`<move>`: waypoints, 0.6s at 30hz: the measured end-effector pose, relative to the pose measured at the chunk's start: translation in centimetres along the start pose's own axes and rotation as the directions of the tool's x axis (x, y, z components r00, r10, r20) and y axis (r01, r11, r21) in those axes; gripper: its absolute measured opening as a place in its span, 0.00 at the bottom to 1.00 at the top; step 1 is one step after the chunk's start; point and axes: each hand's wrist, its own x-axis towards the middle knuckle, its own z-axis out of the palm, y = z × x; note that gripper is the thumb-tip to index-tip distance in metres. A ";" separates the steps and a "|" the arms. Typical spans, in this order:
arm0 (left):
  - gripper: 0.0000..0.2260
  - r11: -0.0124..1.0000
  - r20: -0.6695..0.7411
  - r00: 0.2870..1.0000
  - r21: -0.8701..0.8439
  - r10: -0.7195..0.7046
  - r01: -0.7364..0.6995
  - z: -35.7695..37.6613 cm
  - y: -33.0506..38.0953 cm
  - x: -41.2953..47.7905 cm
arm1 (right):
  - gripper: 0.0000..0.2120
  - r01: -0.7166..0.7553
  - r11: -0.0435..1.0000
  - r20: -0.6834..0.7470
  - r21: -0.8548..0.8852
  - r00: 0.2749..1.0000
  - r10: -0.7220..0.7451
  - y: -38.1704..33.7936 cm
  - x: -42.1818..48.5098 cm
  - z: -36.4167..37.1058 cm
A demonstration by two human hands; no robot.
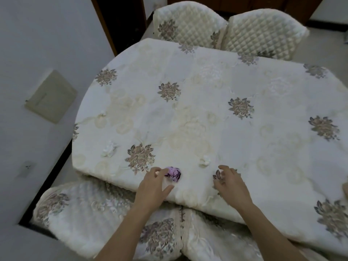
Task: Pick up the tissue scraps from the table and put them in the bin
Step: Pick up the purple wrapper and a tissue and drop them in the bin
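Head view: left hand (153,185) touches the purple scrap (174,175) at the near edge of the table (207,110), grip unclear; right hand (230,183) hovers loose, empty, near a white scrap (205,160)

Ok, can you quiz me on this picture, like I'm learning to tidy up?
1. Fill in: the scrap nearest the right hand is coloured ____.
2. Which is closest to the purple wad? A the left hand; B the right hand; C a chair.
3. True or false: a bin stands on the table.

Key: 1 white. 2 A. 3 false, no bin is in view.
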 end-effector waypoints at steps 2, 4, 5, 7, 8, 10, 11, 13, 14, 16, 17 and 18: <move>0.29 0.999 0.003 1.000 -0.030 -0.022 0.022 0.5 0.0 0.6 | 0.25 -0.008 1.000 0.005 -0.010 1.000 0.008 0.0 0.9 0.7; 0.30 0.999 -0.011 0.999 -0.038 -0.039 0.039 0.9 0.2 1.2 | 0.28 0.017 1.000 -0.003 -0.020 1.000 -0.017 -0.3 1.9 1.1; 0.31 0.999 -0.020 0.999 -0.031 -0.038 0.038 1.1 0.3 1.6 | 0.29 0.037 0.999 -0.001 -0.027 0.999 -0.037 -0.5 2.5 1.2; 0.30 1.000 -0.034 0.999 -0.006 -0.031 0.031 1.5 0.5 2.3 | 0.30 0.078 0.996 0.003 -0.046 0.997 -0.078 -1.0 3.5 1.4; 0.29 1.000 -0.040 0.999 0.020 -0.023 0.024 1.6 0.7 2.6 | 0.31 0.096 0.994 0.008 -0.059 0.995 -0.095 -1.2 4.1 1.5; 0.25 0.997 -0.068 0.998 0.073 0.005 0.000 1.8 1.0 3.2 | 0.30 0.127 0.987 0.020 -0.095 0.992 -0.125 -1.6 5.1 1.6; 0.23 0.997 -0.086 0.996 0.079 0.016 -0.009 1.8 1.2 3.4 | 0.30 0.140 0.984 0.025 -0.113 0.990 -0.138 -1.8 5.5 1.6; 0.19 0.996 -0.113 0.993 0.081 0.031 -0.022 1.9 1.4 3.7 | 0.27 0.155 0.978 0.022 -0.140 0.988 -0.154 -2.1 6.0 1.7; 0.18 0.996 -0.121 0.992 0.087 0.036 -0.025 2.0 1.5 3.8 | 0.25 0.157 0.976 0.011 -0.151 0.987 -0.157 -2.3 6.1 1.7; 0.15 0.995 -0.129 0.991 0.093 0.038 -0.026 2.1 1.5 4.1 | 0.19 0.152 0.975 -0.027 -0.160 0.987 -0.158 -2.5 6.2 1.9; 0.13 0.995 -0.133 0.990 0.094 0.037 -0.025 2.2 1.5 4.1 | 0.15 0.147 0.975 -0.047 -0.165 0.987 -0.156 -2.7 6.2 2.0; 0.11 0.995 -0.135 0.990 0.095 0.036 -0.023 2.3 1.4 4.2 | 0.13 0.140 0.975 -0.064 -0.173 0.986 -0.153 -2.7 6.1 2.2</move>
